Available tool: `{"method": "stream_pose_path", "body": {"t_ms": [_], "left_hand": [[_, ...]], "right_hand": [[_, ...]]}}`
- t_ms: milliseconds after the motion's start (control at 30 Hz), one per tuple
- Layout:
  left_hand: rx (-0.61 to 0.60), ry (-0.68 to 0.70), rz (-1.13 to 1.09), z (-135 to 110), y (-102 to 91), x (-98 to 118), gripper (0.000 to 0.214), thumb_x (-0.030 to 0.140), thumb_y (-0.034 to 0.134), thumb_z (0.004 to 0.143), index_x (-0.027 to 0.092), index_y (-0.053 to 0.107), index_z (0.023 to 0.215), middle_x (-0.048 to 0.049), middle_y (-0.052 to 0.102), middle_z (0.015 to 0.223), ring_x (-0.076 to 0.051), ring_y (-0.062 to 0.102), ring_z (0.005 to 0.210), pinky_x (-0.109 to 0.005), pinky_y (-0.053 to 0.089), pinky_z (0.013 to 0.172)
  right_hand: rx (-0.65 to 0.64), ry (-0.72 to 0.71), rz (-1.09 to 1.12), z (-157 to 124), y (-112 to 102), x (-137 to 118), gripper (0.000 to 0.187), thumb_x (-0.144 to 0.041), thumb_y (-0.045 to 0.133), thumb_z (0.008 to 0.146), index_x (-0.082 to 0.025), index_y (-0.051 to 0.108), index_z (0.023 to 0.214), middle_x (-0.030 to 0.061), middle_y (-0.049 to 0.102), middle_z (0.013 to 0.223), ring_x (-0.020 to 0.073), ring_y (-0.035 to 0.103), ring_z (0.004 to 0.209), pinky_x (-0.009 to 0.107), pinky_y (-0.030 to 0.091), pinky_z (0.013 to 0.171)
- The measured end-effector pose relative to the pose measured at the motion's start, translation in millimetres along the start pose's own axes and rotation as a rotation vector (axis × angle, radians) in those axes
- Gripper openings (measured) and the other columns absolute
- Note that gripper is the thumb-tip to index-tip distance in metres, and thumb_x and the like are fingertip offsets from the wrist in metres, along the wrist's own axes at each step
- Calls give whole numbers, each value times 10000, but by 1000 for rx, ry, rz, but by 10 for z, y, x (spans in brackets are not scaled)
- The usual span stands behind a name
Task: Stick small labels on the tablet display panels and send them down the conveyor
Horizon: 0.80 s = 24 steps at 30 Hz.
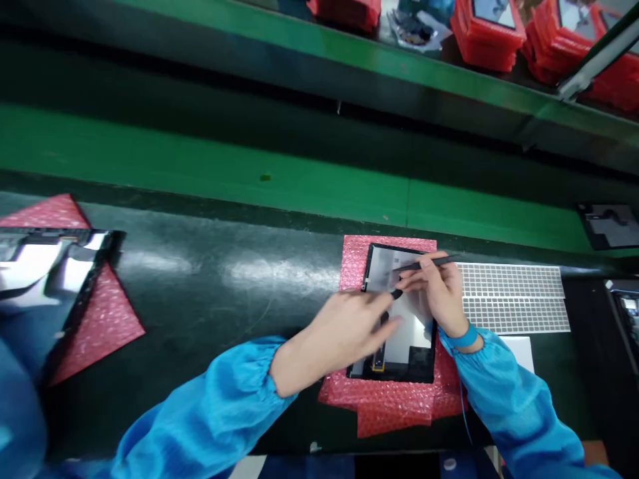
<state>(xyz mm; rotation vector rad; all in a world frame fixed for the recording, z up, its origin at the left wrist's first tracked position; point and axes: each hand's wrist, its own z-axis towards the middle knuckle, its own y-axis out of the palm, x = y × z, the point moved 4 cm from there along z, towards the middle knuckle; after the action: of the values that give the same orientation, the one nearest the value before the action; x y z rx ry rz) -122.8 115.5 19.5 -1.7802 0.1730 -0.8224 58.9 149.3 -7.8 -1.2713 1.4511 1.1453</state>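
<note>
A tablet screen panel (pixel 413 332), with a grey back and black border, rests on pink bubble wrap (pixel 394 406). Over its upper right part my right hand (pixel 439 293) is closed around dark, slim tweezers (pixel 439 260), whose thin end points left across the panel. My left hand (pixel 344 329) reaches over the panel's left side, its fingers smeared by motion. A small black piece (pixel 397 293) shows between the fingertips of both hands; which one holds it is unclear. Partly under my left hand, a flex cable (pixel 378 359) with a yellowish end lies on the panel.
To the right lie white grid sheets (pixel 514 296) and a dark device (pixel 626 313). Another screen panel (pixel 44 286) sits on pink wrap at the left, beside a blue sleeve. A shelf (pixel 299 40) overhead carries red-wrapped stacks (pixel 486 36). Another panel (pixel 612 225) stands at the back right.
</note>
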Motion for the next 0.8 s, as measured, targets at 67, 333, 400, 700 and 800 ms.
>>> {"method": "stream_pose_path", "body": {"t_ms": [67,333,400,700,800], "left_hand": [[-4,-346,84,-121,-53,-211,461,538,367,1101,179,654,1058,-107,755,804,-315,756,720,-381,493,622],[147,-347,-325,-273,74,-365,281,379,353,1071,248,446,842,-20,599,798,-214,601,726,-356,427,690],[259,-319,-472,-248,86,-283,291,415,369,1076,250,419,842,11,533,765,-182,548,696,-337,425,666],[522,-415,-1105,-92,16,-248,633,386,792,856,279,378,1323,-10,720,952,-170,701,686,-302,578,600],[628,-491,-1116,135,-171,-487,658,359,805,849,265,444,1392,-12,750,959,-181,702,703,-330,605,634]], "right_hand": [[53,-44,-5,-114,-244,-86,344,-572,726,963,-251,611,1005,14,804,768,197,797,608,314,676,572],[57,-65,-91,-497,-849,116,338,-546,757,965,-236,654,1054,27,817,854,254,841,840,431,699,843],[72,-64,-45,-514,-837,201,369,-569,763,953,-230,654,1049,29,816,891,249,841,855,429,694,862],[203,-9,237,-491,-899,442,416,-612,765,924,-239,620,1039,22,824,844,243,841,846,410,705,815],[249,9,328,-484,-933,490,440,-620,800,887,-247,616,1028,17,824,825,248,842,842,406,711,794]]}}
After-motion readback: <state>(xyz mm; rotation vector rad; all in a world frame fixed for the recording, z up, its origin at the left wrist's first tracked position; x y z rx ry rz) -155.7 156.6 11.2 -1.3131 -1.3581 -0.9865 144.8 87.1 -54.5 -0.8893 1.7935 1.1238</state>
